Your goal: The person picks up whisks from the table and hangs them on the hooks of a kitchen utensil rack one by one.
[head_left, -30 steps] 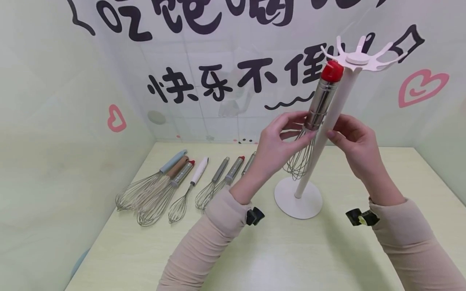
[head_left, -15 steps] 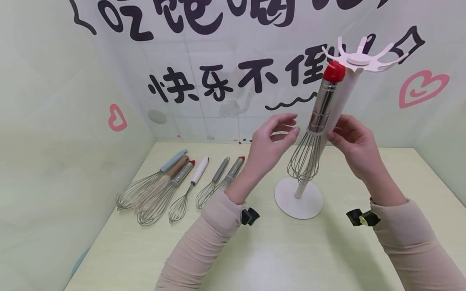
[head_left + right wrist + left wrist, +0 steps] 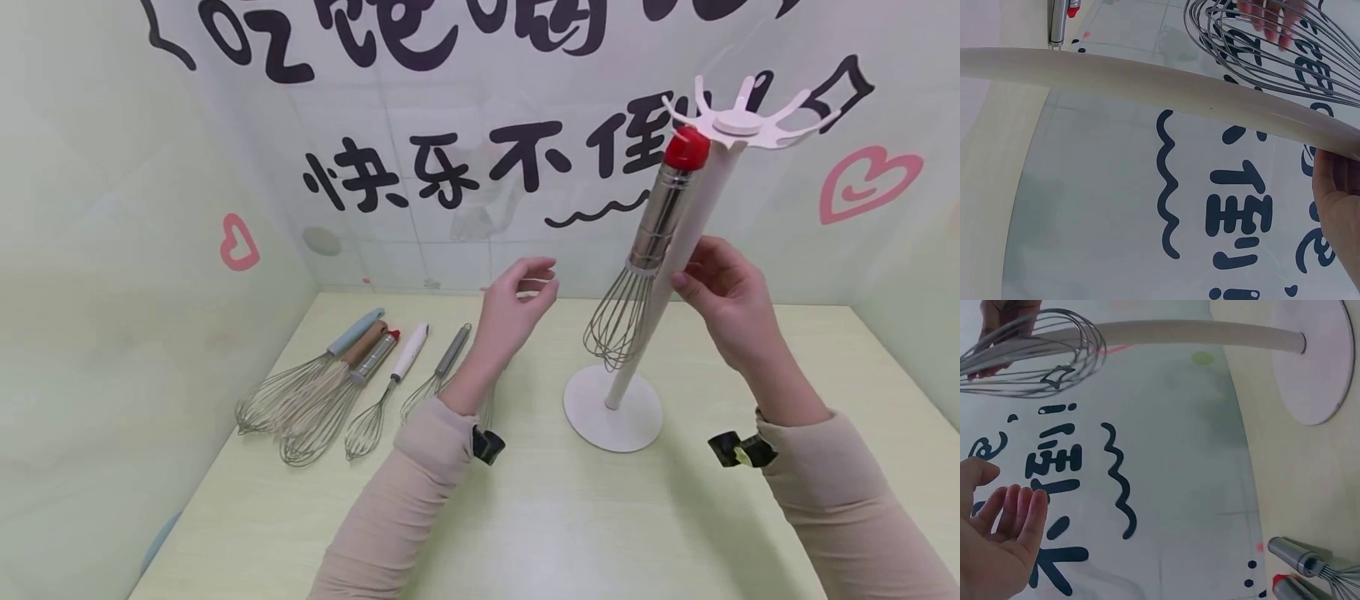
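A whisk with a red-tipped steel handle (image 3: pixel 660 212) hangs by its end from an arm of a white utensil stand (image 3: pixel 613 412), wires downward. My right hand (image 3: pixel 731 304) holds the stand's pole (image 3: pixel 1116 72) from the right at mid-height, thumb at its near side. To the left of the hanging whisk, my left hand (image 3: pixel 517 312) is in the air, fingers loosely bent, with nothing in it. The left wrist view shows that hand (image 3: pixel 1004 531) with its palm bare, apart from the whisk's wires (image 3: pixel 1035 356).
On the table's left lie several whisks: one with a blue handle (image 3: pixel 356 332), one brown (image 3: pixel 366 344), one red-tipped (image 3: pixel 375 357), one white (image 3: pixel 410 352) and one grey (image 3: pixel 453 348). Another red-tipped whisk (image 3: pixel 1291 587) shows in the left wrist view. A printed wall sheet (image 3: pixel 450 267) stands behind.
My left hand has let go of the hanging whisk and moved left and slightly down, away from the stand. The whisk swung a little. The right hand has stayed at the pole.
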`<state>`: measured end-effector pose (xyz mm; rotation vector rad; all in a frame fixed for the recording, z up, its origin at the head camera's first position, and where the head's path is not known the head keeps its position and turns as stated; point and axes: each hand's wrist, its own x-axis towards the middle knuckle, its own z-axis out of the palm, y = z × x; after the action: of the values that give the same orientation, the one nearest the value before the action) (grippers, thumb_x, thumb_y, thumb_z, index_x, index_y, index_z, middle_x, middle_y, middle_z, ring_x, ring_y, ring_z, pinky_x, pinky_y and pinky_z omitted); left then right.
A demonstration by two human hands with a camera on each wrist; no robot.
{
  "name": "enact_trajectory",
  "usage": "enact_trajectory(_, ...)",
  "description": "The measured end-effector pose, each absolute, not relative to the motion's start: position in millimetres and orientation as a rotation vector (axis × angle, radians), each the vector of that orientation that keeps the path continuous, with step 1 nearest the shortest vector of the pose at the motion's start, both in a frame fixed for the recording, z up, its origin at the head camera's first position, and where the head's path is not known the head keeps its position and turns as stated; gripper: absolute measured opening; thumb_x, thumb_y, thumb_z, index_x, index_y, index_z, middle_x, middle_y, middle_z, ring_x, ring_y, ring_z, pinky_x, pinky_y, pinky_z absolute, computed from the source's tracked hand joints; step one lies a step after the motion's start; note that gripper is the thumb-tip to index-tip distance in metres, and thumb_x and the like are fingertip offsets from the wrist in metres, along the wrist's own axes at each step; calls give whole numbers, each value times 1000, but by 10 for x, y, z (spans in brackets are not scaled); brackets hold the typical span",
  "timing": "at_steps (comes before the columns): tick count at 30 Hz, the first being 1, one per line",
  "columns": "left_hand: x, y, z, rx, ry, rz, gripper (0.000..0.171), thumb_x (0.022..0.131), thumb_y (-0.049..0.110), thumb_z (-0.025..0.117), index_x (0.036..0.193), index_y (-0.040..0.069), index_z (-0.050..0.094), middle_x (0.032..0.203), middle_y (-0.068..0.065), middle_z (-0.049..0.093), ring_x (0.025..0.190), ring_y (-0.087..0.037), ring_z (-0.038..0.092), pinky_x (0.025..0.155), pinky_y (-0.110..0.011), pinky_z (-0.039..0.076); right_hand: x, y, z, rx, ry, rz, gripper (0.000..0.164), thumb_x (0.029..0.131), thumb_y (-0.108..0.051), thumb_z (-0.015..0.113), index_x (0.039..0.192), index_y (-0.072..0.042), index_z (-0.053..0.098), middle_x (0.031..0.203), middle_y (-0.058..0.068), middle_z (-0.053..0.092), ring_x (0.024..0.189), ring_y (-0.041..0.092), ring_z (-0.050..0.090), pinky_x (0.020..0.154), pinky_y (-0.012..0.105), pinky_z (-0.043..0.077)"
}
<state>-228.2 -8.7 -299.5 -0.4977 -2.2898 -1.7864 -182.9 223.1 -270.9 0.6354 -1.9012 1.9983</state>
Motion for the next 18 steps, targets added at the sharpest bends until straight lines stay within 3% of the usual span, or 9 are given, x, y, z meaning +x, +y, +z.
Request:
enact_trajectory(5,-2350,-195,-3160,-372,-2416,-1757,31,93,11,58,123,5,60,117,-12,65,108,-25,62,100,-35,51,-1822,2229,-2701,618,-1917,1966,41,90,11,52,116,-19,63,108,-8,64,96,5,61,82,9,53)
enact_trajectory(10,-2390,-267,-3299,-234,-2523,-1731,29,93,13,57,122,8,61,116,-11,65,108,-25,61,99,-37,51,-1815,2214,-2700,619,-1923,1952,42,90,11,52,117,-20,62,110,-8,63,96,5,60,83,9,52)
enact_trajectory(11,-2395,-281,-3324,-215,-2535,-1736,29,93,13,56,122,8,61,116,-12,65,108,-26,61,92,-36,54,-1814,2210,-2702,619,-1920,1953,42,90,12,51,116,-20,62,109,-7,63,96,5,60,83,9,52)
enact_trajectory(18,-2438,-353,-3509,-133,-2568,-1769,31,94,13,54,124,6,59,117,-14,63,110,-28,60,94,-37,53,-1812,2179,-2708,597,-1901,1957,41,89,12,52,113,-20,62,107,-6,63,96,5,61,83,9,53)
